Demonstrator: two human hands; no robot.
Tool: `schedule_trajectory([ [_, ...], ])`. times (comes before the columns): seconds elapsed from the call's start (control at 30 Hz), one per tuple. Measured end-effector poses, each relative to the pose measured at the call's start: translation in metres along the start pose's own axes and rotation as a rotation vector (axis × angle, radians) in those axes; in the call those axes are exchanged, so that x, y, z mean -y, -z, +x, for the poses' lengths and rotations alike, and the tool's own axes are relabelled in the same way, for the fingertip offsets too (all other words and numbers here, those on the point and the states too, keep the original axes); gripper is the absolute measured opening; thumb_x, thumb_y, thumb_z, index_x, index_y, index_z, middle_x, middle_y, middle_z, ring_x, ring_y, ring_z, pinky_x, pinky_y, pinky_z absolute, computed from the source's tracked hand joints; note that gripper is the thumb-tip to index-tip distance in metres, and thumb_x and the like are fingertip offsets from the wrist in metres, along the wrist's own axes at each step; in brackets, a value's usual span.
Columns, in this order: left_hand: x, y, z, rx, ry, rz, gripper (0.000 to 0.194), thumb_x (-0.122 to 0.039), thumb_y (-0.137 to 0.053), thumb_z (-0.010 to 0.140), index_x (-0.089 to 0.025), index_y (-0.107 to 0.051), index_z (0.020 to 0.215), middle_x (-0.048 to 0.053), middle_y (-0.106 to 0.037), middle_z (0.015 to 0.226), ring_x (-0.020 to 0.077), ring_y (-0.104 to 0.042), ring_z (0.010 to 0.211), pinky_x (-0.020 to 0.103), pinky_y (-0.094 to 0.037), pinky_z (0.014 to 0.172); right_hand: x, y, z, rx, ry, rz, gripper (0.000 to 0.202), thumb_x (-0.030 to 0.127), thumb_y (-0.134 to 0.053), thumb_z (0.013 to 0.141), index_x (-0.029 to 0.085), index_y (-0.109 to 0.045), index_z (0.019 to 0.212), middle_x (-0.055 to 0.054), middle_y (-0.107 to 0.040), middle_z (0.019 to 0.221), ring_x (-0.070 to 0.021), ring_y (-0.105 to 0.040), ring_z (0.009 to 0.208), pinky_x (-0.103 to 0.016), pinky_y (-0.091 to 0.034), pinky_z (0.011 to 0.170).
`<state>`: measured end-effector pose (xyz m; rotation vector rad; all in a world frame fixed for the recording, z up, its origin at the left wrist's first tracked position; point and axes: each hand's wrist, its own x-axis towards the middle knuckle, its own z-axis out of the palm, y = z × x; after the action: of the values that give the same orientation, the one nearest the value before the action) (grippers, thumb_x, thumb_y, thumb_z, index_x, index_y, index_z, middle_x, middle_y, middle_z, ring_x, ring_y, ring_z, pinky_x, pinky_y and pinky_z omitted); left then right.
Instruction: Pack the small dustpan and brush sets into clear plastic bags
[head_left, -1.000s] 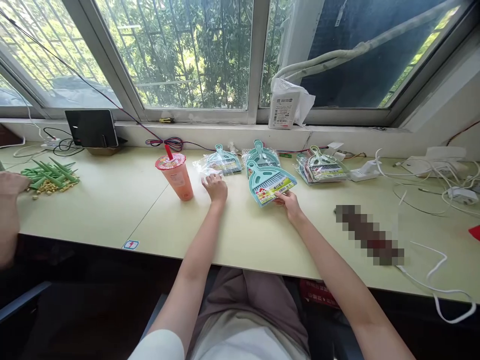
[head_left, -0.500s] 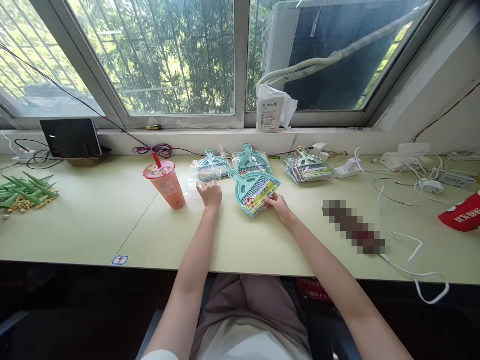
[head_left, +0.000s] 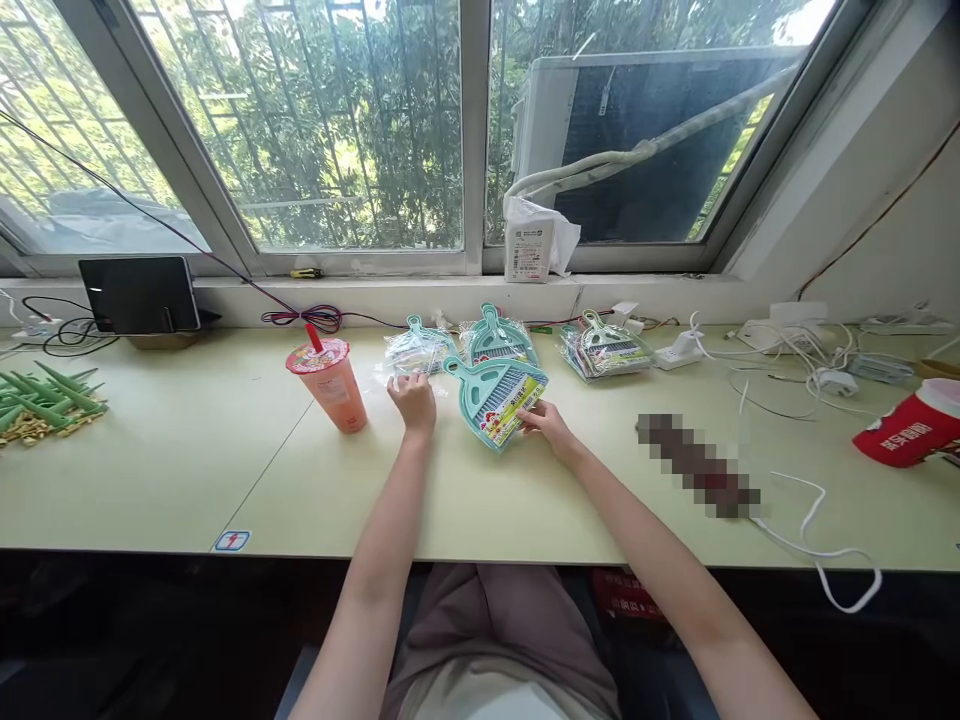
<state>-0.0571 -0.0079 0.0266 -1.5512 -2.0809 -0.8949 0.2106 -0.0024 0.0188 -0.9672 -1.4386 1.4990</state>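
Note:
My right hand [head_left: 546, 422] is closed on the lower right edge of a teal mini dustpan set [head_left: 491, 398] with a colourful label. My left hand [head_left: 414, 398] has its fingers curled at clear plastic wrapping [head_left: 384, 378], in front of another teal set in a clear bag [head_left: 418, 346]. Behind the held set lies a further bagged teal set [head_left: 499, 337]. To the right is a small stack of bagged sets [head_left: 606, 347] with a pale green handle on top.
A pink drink cup [head_left: 330, 388] with a red straw stands left of my left hand. Farther left are a black tablet [head_left: 140, 294] and green-and-yellow pieces [head_left: 49, 400]. At right lie a blurred-out object [head_left: 697, 467], white cables [head_left: 806, 520] and a red cup [head_left: 911, 425].
The view has shifted slightly, so most things sit a little lower and further left. The held set has tilted slightly with my right hand. My left hand remains at the plastic.

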Motion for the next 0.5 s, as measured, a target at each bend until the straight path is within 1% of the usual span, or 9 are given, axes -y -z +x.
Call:
schedule_trajectory([
  [0.07,-0.005,0.005,0.000,-0.038,-0.027,-0.040,0.037,-0.017,-0.035,0.090,-0.022,-0.069,0.104,0.009,-0.070,0.104,0.0285,-0.053,0.108,0.050,-0.019,0.112,0.002,-0.001,-0.002,0.018,0.044,0.019,0.045,0.046,-0.077,0.065,0.015,-0.066,0.096,-0.008,-0.072,0.091,-0.0162,-0.065,0.067,-0.026,-0.051,0.059],
  [0.13,-0.010,0.008,-0.001,-0.027,-0.054,-0.091,0.036,-0.019,-0.035,0.091,-0.023,-0.069,0.105,0.008,-0.070,0.104,0.0273,-0.054,0.108,0.048,-0.019,0.113,0.004,-0.001,-0.003,0.020,0.072,0.049,0.045,0.046,-0.078,0.065,0.015,-0.066,0.095,-0.008,-0.072,0.091,-0.0162,-0.065,0.069,-0.027,-0.053,0.060],
  [0.23,-0.015,0.010,-0.001,-0.010,-0.070,-0.134,0.036,-0.020,-0.036,0.091,-0.024,-0.068,0.108,0.008,-0.070,0.106,0.0266,-0.054,0.110,0.048,-0.020,0.114,0.004,-0.001,-0.002,-0.011,0.057,0.066,0.043,0.043,-0.079,0.063,0.016,-0.066,0.093,-0.008,-0.072,0.089,-0.0168,-0.066,0.068,-0.028,-0.055,0.060],
  [0.3,-0.016,0.011,-0.002,-0.016,-0.065,-0.125,0.036,-0.019,-0.036,0.091,-0.024,-0.068,0.109,0.008,-0.070,0.106,0.0268,-0.055,0.111,0.049,-0.020,0.113,0.003,0.000,0.001,-0.058,0.031,0.065,0.039,0.040,-0.080,0.063,0.016,-0.066,0.091,-0.007,-0.072,0.084,-0.0165,-0.066,0.064,-0.028,-0.056,0.059],
  [0.4,-0.014,0.012,-0.001,-0.032,-0.027,-0.105,0.036,-0.020,-0.035,0.092,-0.023,-0.067,0.109,0.008,-0.071,0.105,0.0266,-0.055,0.110,0.049,-0.019,0.113,0.001,0.002,0.004,-0.175,0.015,0.070,0.031,0.034,-0.079,0.064,0.016,-0.063,0.084,-0.005,-0.071,0.075,-0.0161,-0.065,0.058,-0.029,-0.057,0.057],
  [0.5,-0.012,0.014,0.000,-0.031,0.012,-0.108,0.037,-0.021,-0.034,0.093,-0.022,-0.067,0.111,0.009,-0.070,0.105,0.0260,-0.055,0.112,0.049,-0.019,0.113,0.002,0.004,0.004,-0.251,0.033,0.084,0.028,0.032,-0.078,0.067,0.016,-0.061,0.082,-0.006,-0.070,0.075,-0.0171,-0.066,0.060,-0.031,-0.058,0.059],
])
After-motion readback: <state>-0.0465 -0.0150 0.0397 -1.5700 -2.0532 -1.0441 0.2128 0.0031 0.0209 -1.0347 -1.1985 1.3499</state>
